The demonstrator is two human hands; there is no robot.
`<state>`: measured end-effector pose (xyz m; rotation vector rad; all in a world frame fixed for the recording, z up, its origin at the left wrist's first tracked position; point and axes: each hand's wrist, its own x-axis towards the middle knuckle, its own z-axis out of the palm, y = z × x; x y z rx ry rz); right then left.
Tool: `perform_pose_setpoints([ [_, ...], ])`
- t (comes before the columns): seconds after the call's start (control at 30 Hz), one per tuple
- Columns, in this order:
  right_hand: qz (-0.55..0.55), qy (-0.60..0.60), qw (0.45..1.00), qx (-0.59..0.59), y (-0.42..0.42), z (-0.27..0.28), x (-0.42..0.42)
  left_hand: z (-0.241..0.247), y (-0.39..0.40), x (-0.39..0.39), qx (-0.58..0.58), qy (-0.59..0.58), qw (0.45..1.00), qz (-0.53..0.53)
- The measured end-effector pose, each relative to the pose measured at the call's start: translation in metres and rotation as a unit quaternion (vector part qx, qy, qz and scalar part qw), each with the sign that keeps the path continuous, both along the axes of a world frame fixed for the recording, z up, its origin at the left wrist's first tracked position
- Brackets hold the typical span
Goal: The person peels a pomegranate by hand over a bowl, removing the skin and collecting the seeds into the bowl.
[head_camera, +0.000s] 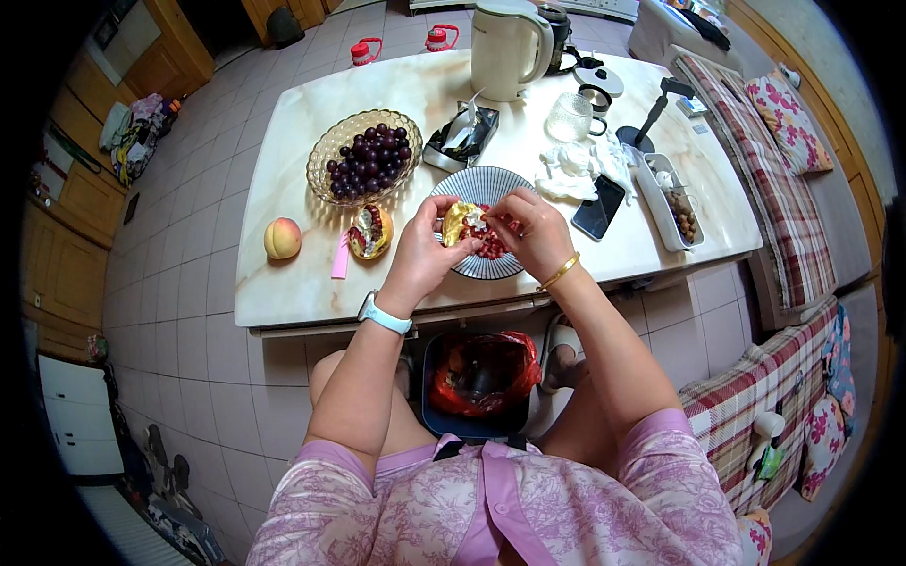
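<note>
My left hand [433, 244] holds a piece of pomegranate [459, 221] with yellow rind above a striped plate [471, 181]. The fingertips of my right hand [529, 230] touch the inner side of that piece; whether they pinch a seed is hidden. Loose red pomegranate seeds [493, 247] lie on the plate under my hands. Left of the plate, an opened part of a pomegranate [370, 232] rests on the table, beside a pink strip-shaped object [340, 256]. A peach [282, 238] sits farther left. Behind them, dark grapes [371, 161] fill a ribbed glass bowl [320, 147].
Around the plate stand an electric kettle [504, 53], an opened black packet [473, 134], a glass mug [570, 119], crumpled tissues [566, 173], a smartphone [599, 207] and a white tray [650, 205] with round brown items. A bin with a red bag [460, 396] stands below the table edge.
</note>
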<state>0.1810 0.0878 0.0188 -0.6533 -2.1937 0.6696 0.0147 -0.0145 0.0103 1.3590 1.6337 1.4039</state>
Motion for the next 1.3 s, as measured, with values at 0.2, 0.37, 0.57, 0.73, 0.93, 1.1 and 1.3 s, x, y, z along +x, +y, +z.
perform_pose_setpoints([
  [0.2,-0.046,0.044,0.993,-0.102,0.003,0.0,-0.003,0.001,0.0,-0.004,0.008,0.05,0.998,0.026],
  [0.37,-0.058,0.022,0.988,-0.139,0.017,-0.012,0.001,0.0,0.0,-0.011,0.013,0.027,0.998,0.061],
  [0.57,-0.057,-0.058,0.996,-0.036,0.016,-0.014,0.003,0.002,0.001,-0.014,0.012,-0.008,0.998,0.059],
  [0.73,-0.054,-0.075,0.995,-0.043,0.017,-0.015,0.003,0.0,0.001,-0.016,0.019,-0.013,0.998,0.057],
  [0.93,-0.076,-0.093,0.987,-0.104,0.022,-0.018,0.003,-0.001,0.002,-0.015,0.024,-0.012,0.998,0.053],
  [1.1,-0.066,-0.068,0.991,-0.09,0.023,-0.015,0.007,-0.003,0.002,-0.016,0.027,-0.009,0.998,0.057],
  [1.3,0.104,-0.072,0.958,-0.258,0.005,-0.002,0.009,-0.003,-0.001,-0.02,0.032,-0.016,0.998,0.057],
])
